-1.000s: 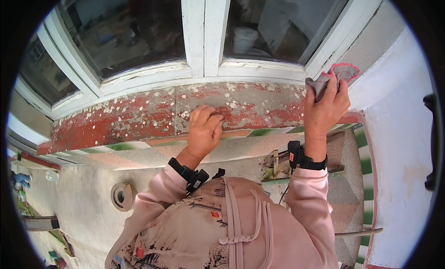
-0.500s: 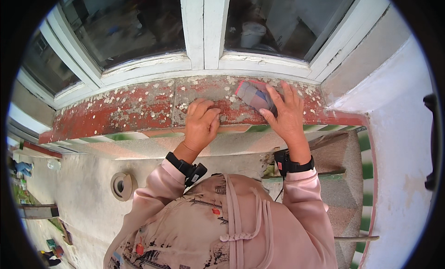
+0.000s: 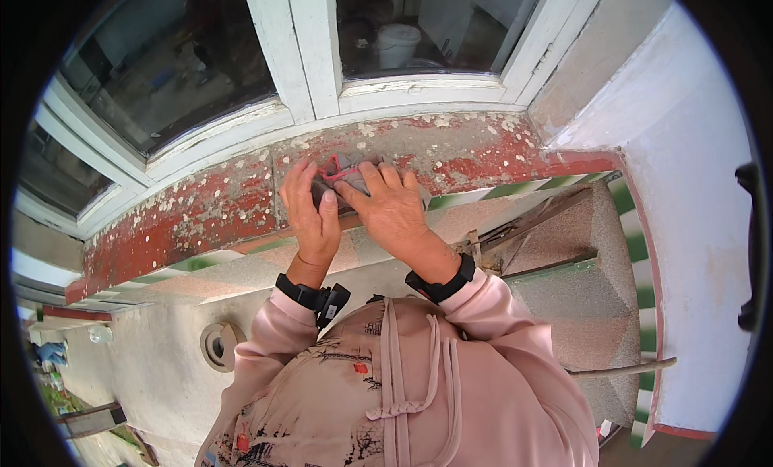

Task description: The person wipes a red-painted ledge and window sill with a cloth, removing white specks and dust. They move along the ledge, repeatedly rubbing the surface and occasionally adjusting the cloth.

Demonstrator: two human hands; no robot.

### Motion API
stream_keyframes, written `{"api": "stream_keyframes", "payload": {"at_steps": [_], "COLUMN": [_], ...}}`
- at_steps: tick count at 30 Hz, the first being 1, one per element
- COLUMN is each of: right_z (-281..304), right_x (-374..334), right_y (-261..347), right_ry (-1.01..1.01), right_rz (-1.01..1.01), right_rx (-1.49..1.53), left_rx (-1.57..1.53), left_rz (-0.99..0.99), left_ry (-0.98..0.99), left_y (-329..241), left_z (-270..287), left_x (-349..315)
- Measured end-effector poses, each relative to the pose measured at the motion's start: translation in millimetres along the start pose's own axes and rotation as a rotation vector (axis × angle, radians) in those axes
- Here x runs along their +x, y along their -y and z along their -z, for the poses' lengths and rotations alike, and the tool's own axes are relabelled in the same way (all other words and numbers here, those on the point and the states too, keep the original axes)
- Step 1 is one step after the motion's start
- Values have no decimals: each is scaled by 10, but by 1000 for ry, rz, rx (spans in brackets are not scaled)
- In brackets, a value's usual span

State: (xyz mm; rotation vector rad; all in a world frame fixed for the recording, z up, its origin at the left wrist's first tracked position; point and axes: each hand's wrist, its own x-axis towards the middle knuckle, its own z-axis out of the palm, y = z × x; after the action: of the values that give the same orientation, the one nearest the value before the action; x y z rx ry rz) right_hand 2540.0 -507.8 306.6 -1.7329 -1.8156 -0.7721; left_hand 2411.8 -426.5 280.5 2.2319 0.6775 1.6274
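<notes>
The right hand [image 3: 394,213] holds a bunched grey cloth [image 3: 348,167] with pink edging near the front edge of the weathered red windowsill [image 3: 475,151]; the left hand [image 3: 310,217], thumb apart, lies at the cloth's left side, its grip indeterminable.

Gry cloth [image 3: 348,163] on wthrd sill [image 3: 205,205]

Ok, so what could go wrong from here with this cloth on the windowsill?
The windowsill has worn, patchy red paint, so rubbing might loosen flakes. The bunched grey cloth lies close to the windowsill's front edge and could slip over. With the left hand close beside the right hand, the two might bump.
</notes>
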Motion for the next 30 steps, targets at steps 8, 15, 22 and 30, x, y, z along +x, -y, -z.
{"api": "stream_keyframes", "payload": {"at_steps": [8,15,22,30], "right_z": [342,788,873,430], "right_x": [-625,-1744,-2501,-2197], "right_y": [-1026,-2265,-3126,-3862], "right_ry": [-2,-310,-1070,-697], "right_rz": [-168,-716,-1545,-1520], "right_rx": [-191,-200,663,417], "left_rx": [68,124,145,202], "left_rz": [16,31,-168,-156], "left_ry": [58,110,240,360], "left_y": [-3,-91,-514,-666], "left_z": [-19,-47,-552,-1108], "left_x": [-17,47,162,139]}}
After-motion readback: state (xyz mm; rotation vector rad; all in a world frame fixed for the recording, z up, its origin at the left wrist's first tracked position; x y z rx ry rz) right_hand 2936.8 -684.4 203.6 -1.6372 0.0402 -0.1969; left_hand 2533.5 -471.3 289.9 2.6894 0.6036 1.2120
